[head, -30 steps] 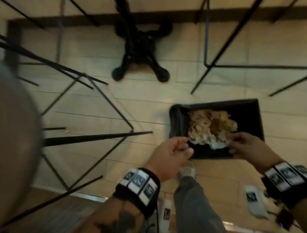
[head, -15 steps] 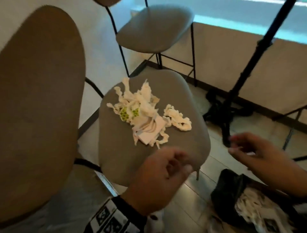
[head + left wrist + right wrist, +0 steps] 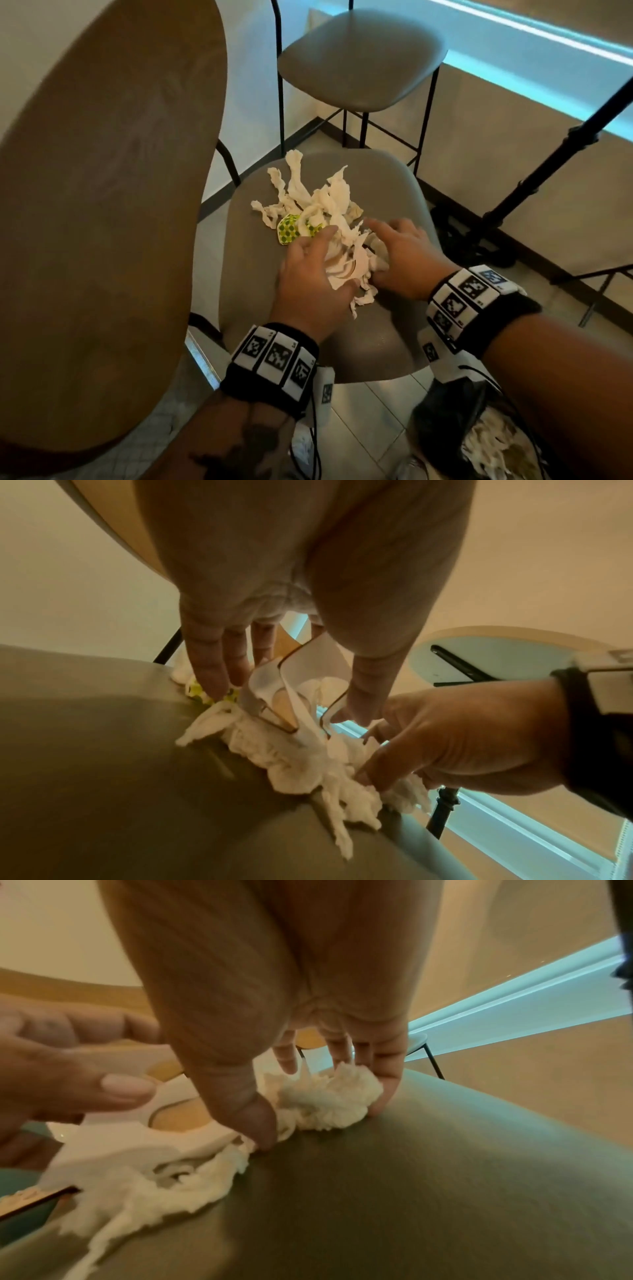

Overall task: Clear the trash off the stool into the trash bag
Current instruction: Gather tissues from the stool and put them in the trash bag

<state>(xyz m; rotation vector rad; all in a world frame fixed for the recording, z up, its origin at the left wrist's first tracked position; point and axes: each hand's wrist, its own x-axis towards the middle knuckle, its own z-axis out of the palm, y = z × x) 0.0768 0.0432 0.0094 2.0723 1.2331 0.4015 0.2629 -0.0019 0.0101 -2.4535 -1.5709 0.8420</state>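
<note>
Trash (image 3: 318, 209) lies in a heap on the grey stool (image 3: 260, 281). It is mostly crumpled white tissue (image 3: 329, 1099), with a green and yellow spotted wrapper (image 3: 289, 230) and a flat piece of white card (image 3: 308, 669) mixed in. Both hands are down on the near part of the heap, one on each side.

The left hand (image 3: 308, 274) has its fingers spread and bent over the pile. Its fingertips (image 3: 209, 680) touch the stool next to the wrapper, and its thumb is by the card. It is cupped round the trash, closing in.

The right hand (image 3: 402, 260) is bent over a white tissue ball. Its thumb (image 3: 253, 1123) presses down on one side of the ball and its fingers are on the other side.

The black trash bag (image 3: 445, 411) sits on the floor under the right arm. It has white scraps in it. A second grey stool (image 3: 359, 58) stands behind the first one. A brown round tabletop (image 3: 102, 205) is on the left.
</note>
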